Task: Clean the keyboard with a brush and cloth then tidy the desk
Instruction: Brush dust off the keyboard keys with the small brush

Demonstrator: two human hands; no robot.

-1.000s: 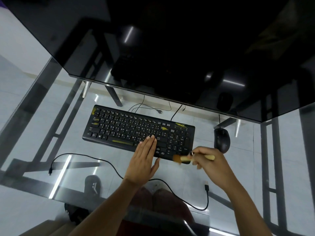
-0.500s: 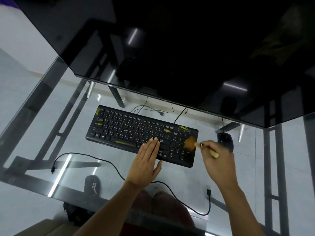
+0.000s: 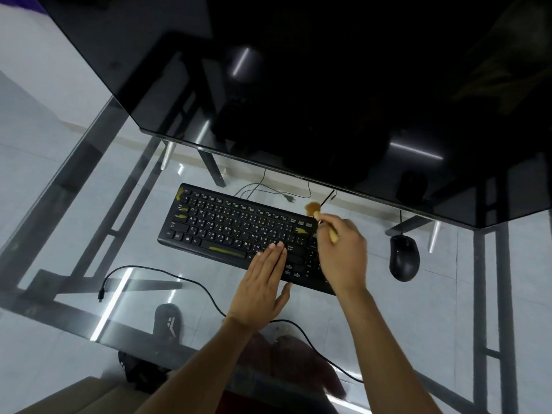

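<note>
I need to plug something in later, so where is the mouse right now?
In the head view the mouse sits on the glass desk at the right, just right of the keyboard and the right hand, below the monitor's edge.

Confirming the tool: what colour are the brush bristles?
Light orange-brown bristles on the brush, clearest in the head view.

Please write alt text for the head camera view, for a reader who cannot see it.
A right hand sweeps a small brush at the far edge of a black keyboard on a glass desk, while the left hand lies flat on its keys.
</note>
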